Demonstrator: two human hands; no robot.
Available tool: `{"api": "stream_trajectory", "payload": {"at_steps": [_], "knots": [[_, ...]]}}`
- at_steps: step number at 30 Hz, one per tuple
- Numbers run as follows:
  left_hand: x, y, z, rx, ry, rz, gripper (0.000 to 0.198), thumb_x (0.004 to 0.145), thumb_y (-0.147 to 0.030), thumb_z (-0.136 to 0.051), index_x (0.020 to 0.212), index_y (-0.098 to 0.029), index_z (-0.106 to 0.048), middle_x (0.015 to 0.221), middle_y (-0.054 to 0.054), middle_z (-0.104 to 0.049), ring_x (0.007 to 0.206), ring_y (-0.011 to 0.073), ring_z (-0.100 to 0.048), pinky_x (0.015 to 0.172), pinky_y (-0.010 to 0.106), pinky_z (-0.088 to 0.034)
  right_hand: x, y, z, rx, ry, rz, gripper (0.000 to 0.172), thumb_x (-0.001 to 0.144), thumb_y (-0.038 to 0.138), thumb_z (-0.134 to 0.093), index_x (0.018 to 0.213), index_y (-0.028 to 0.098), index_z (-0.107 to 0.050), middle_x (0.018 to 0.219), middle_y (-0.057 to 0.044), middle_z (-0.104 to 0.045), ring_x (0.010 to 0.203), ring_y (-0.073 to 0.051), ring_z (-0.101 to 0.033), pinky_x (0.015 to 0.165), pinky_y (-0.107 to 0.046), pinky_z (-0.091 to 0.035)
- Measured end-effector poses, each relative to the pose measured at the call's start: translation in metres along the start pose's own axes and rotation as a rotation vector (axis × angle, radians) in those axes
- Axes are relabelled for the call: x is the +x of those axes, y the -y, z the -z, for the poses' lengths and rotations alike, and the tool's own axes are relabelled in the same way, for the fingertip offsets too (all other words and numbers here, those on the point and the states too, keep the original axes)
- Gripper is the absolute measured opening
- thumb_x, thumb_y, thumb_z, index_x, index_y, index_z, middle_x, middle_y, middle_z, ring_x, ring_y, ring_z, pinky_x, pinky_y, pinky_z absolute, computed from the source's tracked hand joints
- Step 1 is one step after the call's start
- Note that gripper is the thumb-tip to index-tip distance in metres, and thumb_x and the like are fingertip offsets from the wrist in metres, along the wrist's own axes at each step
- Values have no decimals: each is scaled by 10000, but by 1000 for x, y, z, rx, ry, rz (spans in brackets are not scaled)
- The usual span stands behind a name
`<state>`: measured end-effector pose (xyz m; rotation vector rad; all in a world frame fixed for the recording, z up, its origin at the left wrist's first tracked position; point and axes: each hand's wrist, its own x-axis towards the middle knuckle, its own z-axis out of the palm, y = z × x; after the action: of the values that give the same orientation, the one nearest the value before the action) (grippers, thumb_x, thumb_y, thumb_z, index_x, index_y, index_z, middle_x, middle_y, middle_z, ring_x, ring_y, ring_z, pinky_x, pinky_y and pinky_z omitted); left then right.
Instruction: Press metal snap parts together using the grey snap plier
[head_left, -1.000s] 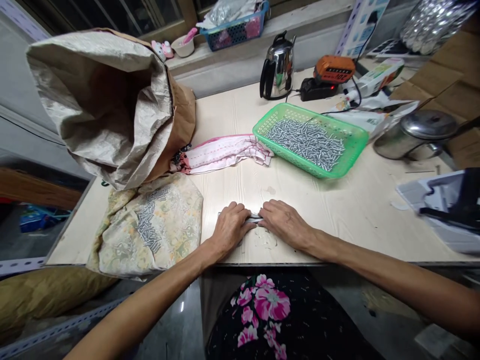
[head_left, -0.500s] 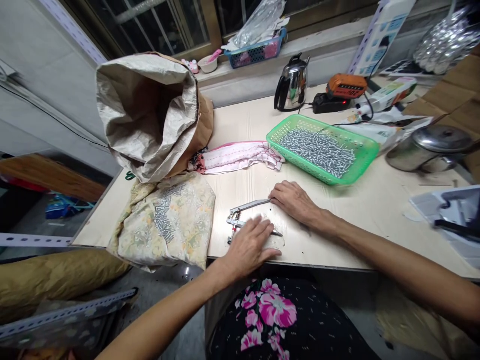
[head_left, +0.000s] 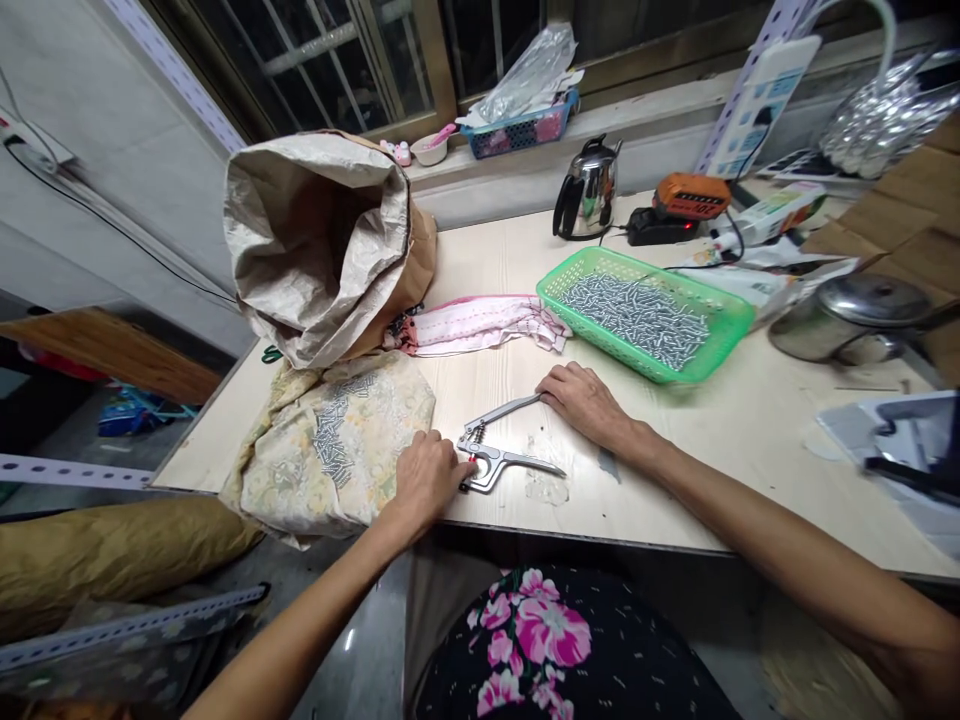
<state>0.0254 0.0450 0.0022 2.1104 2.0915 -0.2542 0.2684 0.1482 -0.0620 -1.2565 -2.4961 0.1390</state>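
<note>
Silver pliers [head_left: 495,452] lie on the pale wooden table [head_left: 697,440] with their handles spread apart. My left hand [head_left: 424,478] is curled at the pliers' jaw end, fingertips touching the head. My right hand [head_left: 582,401] rests on the tip of the upper handle, fingers bent over it. A floral cloth [head_left: 330,450] with a heap of small metal screws [head_left: 334,440] lies just left of my left hand. A green basket [head_left: 720,340] holding many more screws stands behind my right hand.
A big crumpled paper sack [head_left: 322,245] stands open at the back left, a pink cloth [head_left: 480,322] beside it. A kettle [head_left: 587,190], an orange battery on its charger [head_left: 679,205] and a steel pot [head_left: 855,315] sit at the back right.
The pliers, held shut between both hands a second ago, now lie with handles spread. My left hand moved from over the lower handle to the jaw end. The camera lifted.
</note>
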Motion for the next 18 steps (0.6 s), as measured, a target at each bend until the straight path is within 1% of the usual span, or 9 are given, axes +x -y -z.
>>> {"api": "stream_trajectory", "payload": {"at_steps": [3,5,6,9,11,14,15,16,18], "knots": [[13,4,10,-79,225,30,224,798,-367,-603,683,-191,-680,768,64,-677,822,232,-636,633,285,-412,0,0,-2,6,-15,-15,171,961,254,-505,967,182,-659,957,-72,-621,921,-222,-486,765,-328,-328],[18,1,13,-115,313,40,204,771,-344,-592,651,-196,-661,696,45,-668,744,216,-647,593,270,-376,1,1,-2,1,-4,-24,159,958,257,-517,963,183,-659,959,-72,-620,934,-221,-489,766,-328,-330],[18,-2,14,-123,328,45,214,767,-356,-583,642,-196,-651,685,44,-667,727,215,-650,585,268,-366,1,2,-2,-3,8,-30,155,956,258,-522,961,183,-658,961,-71,-620,943,-221,-491,768,-329,-330],[21,-9,10,-92,294,71,239,764,-392,-555,650,-195,-627,709,59,-676,716,232,-655,573,276,-351,4,3,-1,-15,25,-44,147,957,265,-527,967,190,-653,980,-68,-618,957,-215,-494,768,-332,-329],[24,-9,5,-62,274,69,227,760,-383,-544,657,-193,-613,716,63,-677,713,240,-654,561,278,-337,6,2,-1,-34,23,-48,139,957,269,-530,966,198,-649,983,-62,-617,957,-207,-496,766,-330,-329],[28,-2,2,-62,337,47,228,764,-366,-551,624,-191,-595,678,35,-664,708,220,-652,552,260,-324,7,1,-1,-46,26,-42,125,953,277,-540,971,208,-642,999,-54,-616,965,-200,-495,766,-328,-330],[29,2,3,-51,348,47,226,770,-357,-554,624,-190,-600,679,28,-665,718,215,-654,559,254,-328,8,1,-1,-44,30,-38,119,949,282,-548,970,209,-640,1003,-51,-616,967,-200,-493,763,-328,-330],[28,6,6,-22,336,50,221,785,-343,-548,639,-189,-613,700,27,-673,739,213,-658,569,252,-333,8,1,-2,-40,34,-37,113,945,282,-555,967,210,-639,1004,-49,-616,966,-200,-492,758,-329,-329],[27,9,18,72,250,49,216,829,-312,-519,705,-188,-645,780,43,-692,792,225,-665,595,262,-345,9,1,-4,-32,40,-35,102,942,275,-560,952,209,-637,996,-42,-617,963,-201,-489,749,-331,-326]]}}
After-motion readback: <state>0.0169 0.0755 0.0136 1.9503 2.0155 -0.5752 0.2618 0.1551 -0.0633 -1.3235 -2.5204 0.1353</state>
